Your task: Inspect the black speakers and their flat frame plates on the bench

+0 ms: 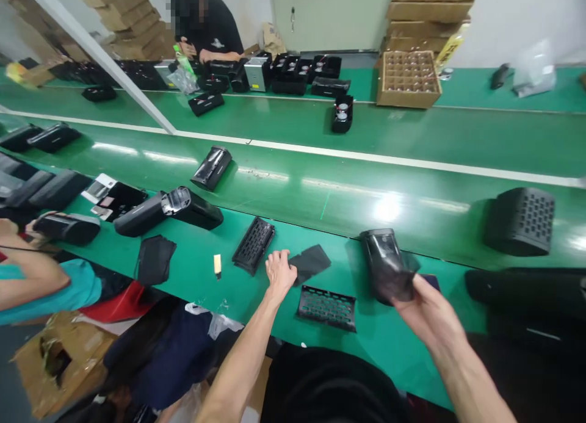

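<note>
we see 1 thin dark sheet (317, 263) lying flat on the green table (389, 350) and 1 sheer black piece (399, 285), held and blurred, partly hiding a glossy black casing (378, 245).

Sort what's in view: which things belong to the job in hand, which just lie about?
Likely the job:
thin black sheet in the right hand
flat black sheet at the left hand
two perforated black panels
glossy black casing behind the held sheet

Apparently lying about, untouched:
small yellowish block with dark tip
clear plastic bag, upper right
open brown cardboard box with dividers
</note>
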Demonstrator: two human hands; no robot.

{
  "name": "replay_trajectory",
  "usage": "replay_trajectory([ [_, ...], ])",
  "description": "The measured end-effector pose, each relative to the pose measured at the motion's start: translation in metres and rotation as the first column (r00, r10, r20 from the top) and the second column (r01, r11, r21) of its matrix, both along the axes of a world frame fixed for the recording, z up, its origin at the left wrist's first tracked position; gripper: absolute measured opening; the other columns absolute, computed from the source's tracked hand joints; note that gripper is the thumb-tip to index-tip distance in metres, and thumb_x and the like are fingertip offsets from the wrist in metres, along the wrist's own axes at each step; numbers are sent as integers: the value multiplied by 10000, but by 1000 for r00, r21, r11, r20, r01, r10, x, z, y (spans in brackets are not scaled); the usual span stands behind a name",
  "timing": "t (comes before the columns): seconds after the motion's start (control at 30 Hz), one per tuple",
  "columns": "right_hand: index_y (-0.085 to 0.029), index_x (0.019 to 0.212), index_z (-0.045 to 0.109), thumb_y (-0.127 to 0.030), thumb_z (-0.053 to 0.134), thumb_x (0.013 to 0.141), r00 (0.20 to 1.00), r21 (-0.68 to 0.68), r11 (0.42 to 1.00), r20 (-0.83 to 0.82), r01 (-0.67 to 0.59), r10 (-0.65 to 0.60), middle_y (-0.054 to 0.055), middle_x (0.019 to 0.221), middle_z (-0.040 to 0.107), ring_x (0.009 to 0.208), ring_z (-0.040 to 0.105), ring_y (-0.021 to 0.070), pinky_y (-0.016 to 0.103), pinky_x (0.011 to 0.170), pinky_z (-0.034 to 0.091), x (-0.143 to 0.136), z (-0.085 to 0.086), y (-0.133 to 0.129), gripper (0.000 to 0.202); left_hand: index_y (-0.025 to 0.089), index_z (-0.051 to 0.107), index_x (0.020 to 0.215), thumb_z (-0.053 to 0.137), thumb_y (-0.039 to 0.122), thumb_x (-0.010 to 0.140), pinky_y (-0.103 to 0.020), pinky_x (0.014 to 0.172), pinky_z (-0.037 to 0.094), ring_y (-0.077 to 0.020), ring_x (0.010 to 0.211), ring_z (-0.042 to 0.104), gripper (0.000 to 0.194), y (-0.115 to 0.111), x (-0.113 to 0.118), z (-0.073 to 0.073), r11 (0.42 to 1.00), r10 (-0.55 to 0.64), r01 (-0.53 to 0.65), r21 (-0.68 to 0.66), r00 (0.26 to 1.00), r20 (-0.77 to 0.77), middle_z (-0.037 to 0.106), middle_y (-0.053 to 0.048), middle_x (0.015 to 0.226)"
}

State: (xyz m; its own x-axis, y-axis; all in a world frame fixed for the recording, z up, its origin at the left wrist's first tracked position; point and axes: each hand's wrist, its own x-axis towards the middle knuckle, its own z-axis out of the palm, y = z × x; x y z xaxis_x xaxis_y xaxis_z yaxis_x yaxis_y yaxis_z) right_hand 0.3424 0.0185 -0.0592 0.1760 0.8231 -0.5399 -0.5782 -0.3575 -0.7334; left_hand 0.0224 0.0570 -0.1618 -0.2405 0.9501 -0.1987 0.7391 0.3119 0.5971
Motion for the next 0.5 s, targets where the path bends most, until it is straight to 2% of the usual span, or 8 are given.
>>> replay_trajectory([
  [0.1, -256, 942, 820, -409, 909, 732, 970, -79, 996, -242, -28, 8, 66, 1006, 849, 888, 788, 283, 456, 827, 635, -20, -10, -25, 275, 202, 634, 1226, 613, 167, 855, -542, 1145, 362, -357, 1330, 506, 373, 3, 20, 18, 999, -48, 45, 28, 990, 135, 610, -173, 1322],
  [0.17, -265, 884, 826, -376, 935, 713, 933, -86, 995, -359, -48, 14, 64, 997, 853, 936, 797, 296, 478, 911, 625, -32, -14, -38, 231, 223, 611, 1284, 607, 296, 929, -477, 1096, 444, -304, 1269, 591, 363, -8, 36, 30, 993, -116, 122, 6, 929, 353, 650, -152, 1331],
  [0.2, -267, 861, 826, -374, 939, 715, 911, -81, 995, -413, -65, 26, 62, 992, 854, 945, 799, 299, 491, 956, 613, -38, -16, -44, 214, 232, 599, 1313, 620, 375, 943, -455, 1056, 482, -284, 1221, 636, 397, -16, 44, 36, 985, -120, 169, -43, 835, 537, 675, -144, 1322],
  [0.27, -264, 856, 825, -392, 934, 731, 869, -71, 993, -492, -96, 49, 59, 990, 853, 954, 801, 296, 508, 1027, 583, -46, -19, -55, 210, 224, 595, 1332, 691, 498, 909, -430, 976, 534, -265, 1110, 706, 513, -35, 56, 46, 943, 27, 274, -189, 503, 864, 722, -146, 1267],
  [0.3, -261, 867, 823, -405, 934, 733, 859, -76, 992, -510, -103, 50, 57, 991, 852, 949, 801, 290, 507, 1041, 577, -49, -22, -60, 226, 206, 617, 1296, 750, 521, 865, -412, 928, 553, -256, 1031, 731, 550, -44, 60, 50, 913, 147, 313, -260, 343, 928, 748, -145, 1202],
  [0.33, -259, 881, 821, -421, 936, 728, 860, -89, 991, -509, -101, 41, 53, 989, 851, 943, 800, 281, 498, 1041, 580, -51, -26, -64, 250, 185, 649, 1219, 815, 516, 808, -384, 865, 569, -238, 925, 745, 553, -52, 62, 54, 889, 247, 327, -321, 248, 937, 769, -133, 1104],
  [0.4, -258, 908, 813, -417, 947, 706, 884, -129, 989, -467, -74, 5, 38, 977, 849, 930, 795, 255, 454, 1009, 602, -55, -37, -72, 289, 159, 681, 1054, 868, 526, 750, -323, 726, 574, -189, 726, 720, 512, -64, 61, 59, 869, 338, 301, -393, 220, 915, 769, -92, 917],
  [0.5, -267, 947, 801, -359, 930, 712, 917, -172, 984, -396, -34, -38, 9, 984, 843, 923, 782, 208, 356, 957, 616, -58, -52, -80, 283, 165, 668, 1097, 744, 727, 779, -364, 684, 599, -227, 754, 734, 650, -75, 54, 60, 847, 380, 331, -415, 167, 910, 766, -123, 976],
])
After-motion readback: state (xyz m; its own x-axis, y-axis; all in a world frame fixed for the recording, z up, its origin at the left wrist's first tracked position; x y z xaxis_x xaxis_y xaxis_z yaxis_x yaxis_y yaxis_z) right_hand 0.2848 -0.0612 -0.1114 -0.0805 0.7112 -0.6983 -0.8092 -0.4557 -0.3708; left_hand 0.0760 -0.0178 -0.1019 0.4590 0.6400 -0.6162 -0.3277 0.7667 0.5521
